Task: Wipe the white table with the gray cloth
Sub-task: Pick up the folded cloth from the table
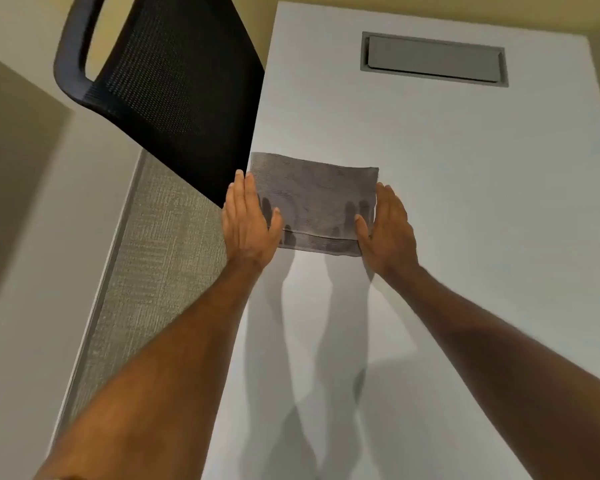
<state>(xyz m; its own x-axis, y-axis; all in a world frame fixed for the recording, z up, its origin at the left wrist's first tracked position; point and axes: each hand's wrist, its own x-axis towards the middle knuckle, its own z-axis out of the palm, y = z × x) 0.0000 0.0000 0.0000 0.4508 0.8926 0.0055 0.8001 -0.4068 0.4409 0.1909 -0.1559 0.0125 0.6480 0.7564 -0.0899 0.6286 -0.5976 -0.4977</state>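
A thin gray cloth [314, 199] is stretched flat between my two hands, over the left part of the white table [465, 202]. My left hand [248, 223] grips its left edge, close to the table's left edge. My right hand [387, 230] grips the right edge. On both sides the thumb lies on top and the fingers sit under the cloth, showing through it as dark shapes. A folded hem runs along the cloth's near edge. I cannot tell whether the cloth touches the table.
A black mesh office chair [174, 81] stands just left of the table, its back close to my left hand. A gray recessed cable hatch [433, 58] is set into the far end of the tabletop. A gray fabric partition [146, 258] runs along the left.
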